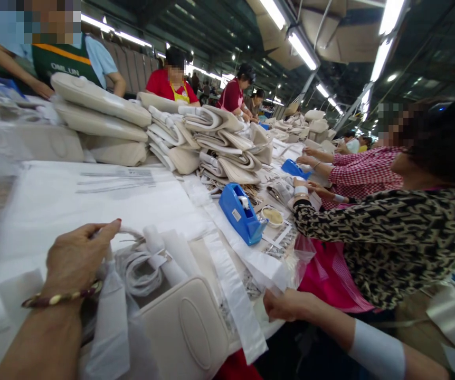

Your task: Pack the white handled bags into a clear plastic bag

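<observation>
A cream handbag (190,330) lies at the near table edge, partly wrapped in white tissue paper (111,327). My left hand (77,257), with a beaded bracelet on the wrist, pinches the paper and the bag's rolled white strap (142,264) above the bag. My right hand (285,304) grips the edge of a clear plastic bag (235,295) that runs across the table beside the handbag. A white sleeve band covers my right forearm.
A blue tape dispenser (241,214) stands mid-table, a second one (294,169) farther back. Stacks of cream bags (101,119) fill the far side. A person in a patterned top (394,243) works close on my right; other workers line both sides.
</observation>
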